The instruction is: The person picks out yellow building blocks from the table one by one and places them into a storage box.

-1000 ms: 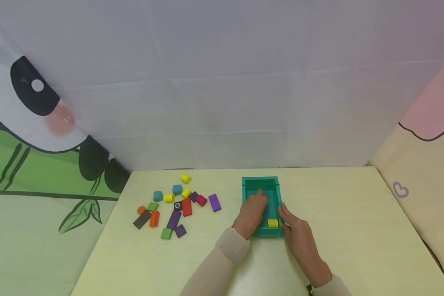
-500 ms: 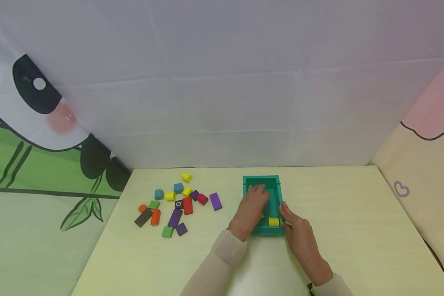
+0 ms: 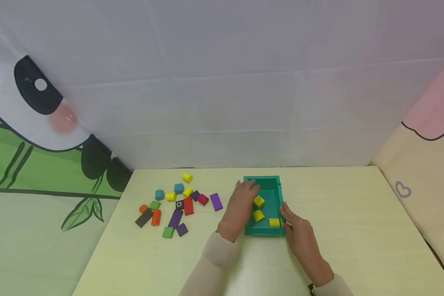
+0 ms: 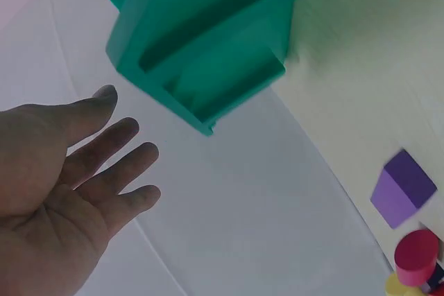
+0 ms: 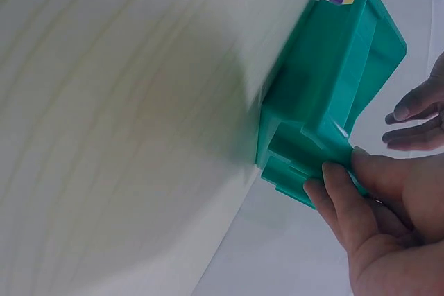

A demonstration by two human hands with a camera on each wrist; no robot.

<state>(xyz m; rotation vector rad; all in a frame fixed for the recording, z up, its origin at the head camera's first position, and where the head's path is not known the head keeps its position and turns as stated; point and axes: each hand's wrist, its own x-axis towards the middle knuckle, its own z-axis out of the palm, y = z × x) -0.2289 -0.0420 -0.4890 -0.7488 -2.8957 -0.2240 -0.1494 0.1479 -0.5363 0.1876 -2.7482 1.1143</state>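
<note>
A teal plastic bin [image 3: 271, 198] stands on the table, its open top facing up. Inside lie a yellow block [image 3: 259, 201] near the middle, a second yellow block [image 3: 258, 216] below it, and a yellow cylinder [image 3: 274, 222] in the near right corner. My left hand [image 3: 238, 207] hovers over the bin's left rim with fingers spread; the left wrist view shows nothing in its palm. My right hand [image 3: 303, 242] holds the bin's right wall, and in the right wrist view the thumb and fingers [image 5: 340, 192] pinch its edge.
Left of the bin, loose blocks lie scattered: a purple block [image 3: 216, 202], a red block [image 3: 188, 206], a dark grey block [image 3: 144, 218], a green block [image 3: 168, 232] and several more. A white cloth backdrop [image 3: 222, 123] rises behind the table's far edge.
My left hand has opened and drawn left from inside the bin to its left rim, uncovering two yellow blocks. The right hand keeps its place on the right wall.
</note>
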